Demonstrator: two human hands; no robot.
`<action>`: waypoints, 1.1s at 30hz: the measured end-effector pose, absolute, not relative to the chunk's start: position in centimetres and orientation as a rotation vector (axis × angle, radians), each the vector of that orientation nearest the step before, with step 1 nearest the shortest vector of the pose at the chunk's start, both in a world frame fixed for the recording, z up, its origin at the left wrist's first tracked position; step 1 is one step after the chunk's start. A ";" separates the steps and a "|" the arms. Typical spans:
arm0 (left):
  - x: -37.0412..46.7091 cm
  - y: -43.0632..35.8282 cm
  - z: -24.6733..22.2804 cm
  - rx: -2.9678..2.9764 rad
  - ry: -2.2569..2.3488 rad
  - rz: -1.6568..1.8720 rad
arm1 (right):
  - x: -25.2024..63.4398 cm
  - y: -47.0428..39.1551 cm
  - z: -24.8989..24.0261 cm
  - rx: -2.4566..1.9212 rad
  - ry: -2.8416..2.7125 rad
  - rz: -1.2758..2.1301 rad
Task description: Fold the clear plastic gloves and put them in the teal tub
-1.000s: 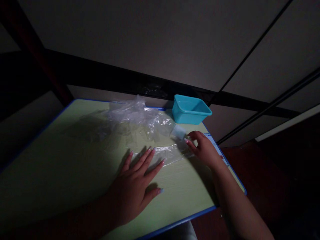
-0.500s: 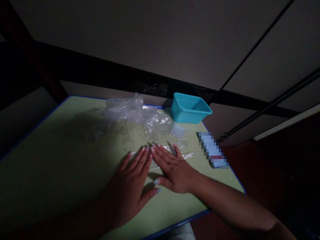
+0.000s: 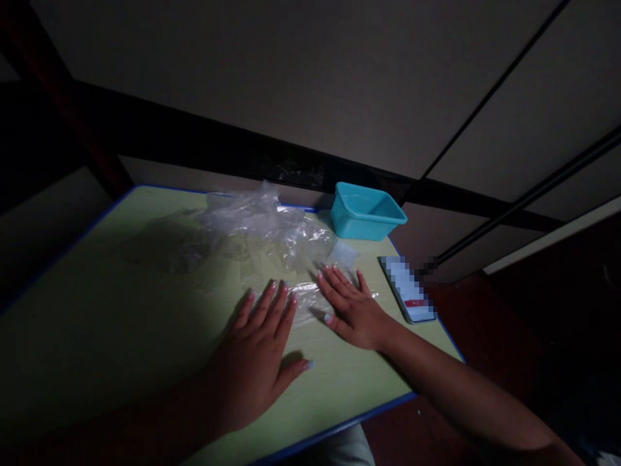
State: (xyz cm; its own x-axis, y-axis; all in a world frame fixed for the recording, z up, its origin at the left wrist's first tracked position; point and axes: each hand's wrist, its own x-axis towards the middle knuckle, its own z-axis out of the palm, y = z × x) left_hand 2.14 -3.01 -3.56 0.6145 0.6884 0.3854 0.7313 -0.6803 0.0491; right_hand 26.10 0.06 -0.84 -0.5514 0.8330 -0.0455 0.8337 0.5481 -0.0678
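A clear, crinkled plastic bag [image 3: 262, 223] lies spread on the pale green table, bunched up toward the back and flatter near me. My left hand [image 3: 259, 349] rests flat with its fingers apart, the fingertips at the bag's near left edge. Farther right, my right hand [image 3: 352, 307] is open too, its palm down and fingers stretched over the bag's right part. Shiny creases of plastic show between the two hands. Neither hand grips anything.
A turquoise plastic tub [image 3: 366, 217] stands at the table's back right corner. Along the right edge lies a phone [image 3: 407, 288] with its screen lit and blurred. The table [image 3: 116, 310] has a blue rim. Behind it rises a pale panelled surface [image 3: 272, 77].
My right hand has slid right and slightly away from me, leaving a gap between the hands. The left hand has stayed nearly in place, its fingers spread a little wider.
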 end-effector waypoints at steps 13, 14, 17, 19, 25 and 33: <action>2.3 -3.1 -3.3 -2.703 -1.292 -0.524 | 28.6 0.5 -1.0 1.778 2.625 -0.133; 2.4 -3.2 -3.3 -2.696 -1.297 -0.522 | 28.5 0.6 -1.0 1.797 2.612 -0.150; 2.4 -3.3 -3.4 -2.673 -1.309 -0.528 | 28.4 0.7 -0.8 1.840 2.575 -0.213; 2.5 -3.2 -3.4 -2.664 -1.311 -0.543 | 28.5 0.8 -0.6 1.864 2.570 -0.258; 2.4 -3.0 -2.8 -2.750 -1.239 -0.617 | 29.5 1.6 -0.8 2.108 2.738 -0.174; 2.0 -2.5 -2.3 -2.875 -1.024 -0.683 | 30.6 3.0 -1.4 2.337 2.793 0.022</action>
State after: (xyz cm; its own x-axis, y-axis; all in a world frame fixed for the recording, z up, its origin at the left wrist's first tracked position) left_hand 1.99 -2.48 -2.33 0.6902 0.5988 0.4062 0.6051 -0.7855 0.1297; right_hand 30.65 2.98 -1.39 -0.1043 0.9212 0.3750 0.9269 0.2267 -0.2991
